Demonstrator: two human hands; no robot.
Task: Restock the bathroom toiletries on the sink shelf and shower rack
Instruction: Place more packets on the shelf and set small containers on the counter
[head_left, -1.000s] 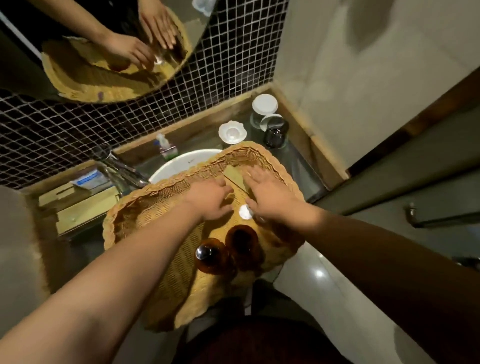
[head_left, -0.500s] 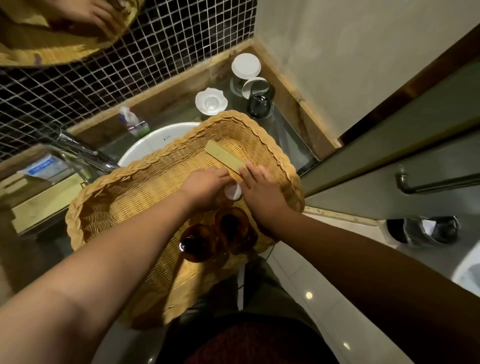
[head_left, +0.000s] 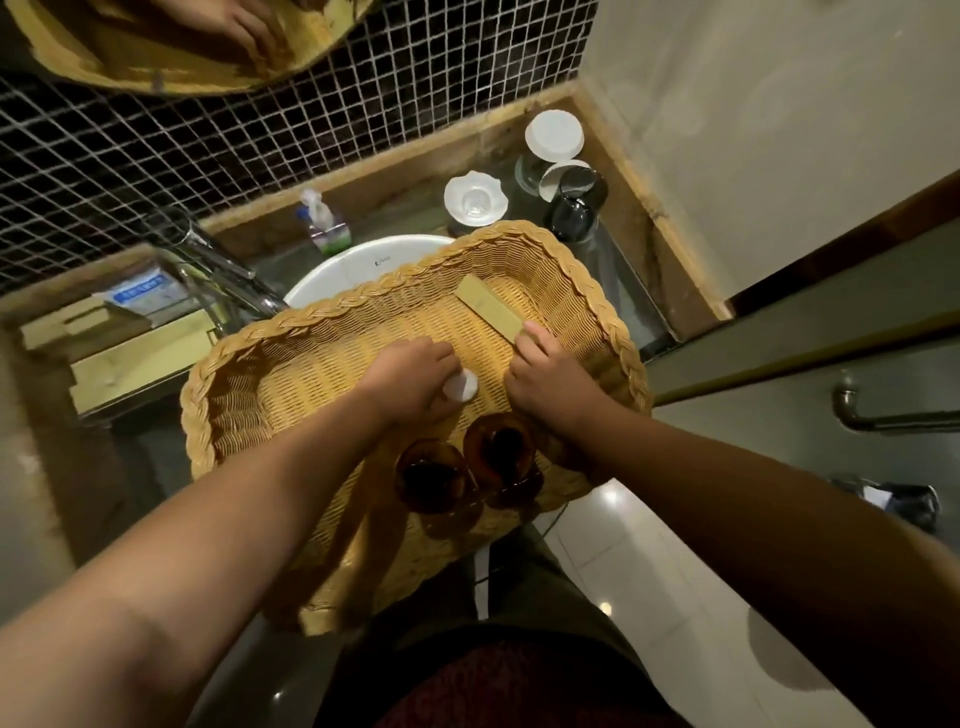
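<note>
The left hand (head_left: 410, 379) curls round a small white container (head_left: 461, 387) mid-basket, the wicker basket (head_left: 332, 312) resting across the sink (head_left: 337, 270) to keep stock within reach. Rightward, the right hand (head_left: 550, 384) sets bent fingertips on the near end of a flat yellow packet (head_left: 488, 310), probably to lift it; whether they pinch it, I cannot tell.

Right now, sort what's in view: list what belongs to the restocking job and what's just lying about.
Job: wicker basket; left amber bottle; right amber bottle; flat tan packet, touched by the right hand; small white item, held in the left hand.
Lying about: pump bottle; white dish; white-lidded jar; dark glass; tap; basin.
</note>
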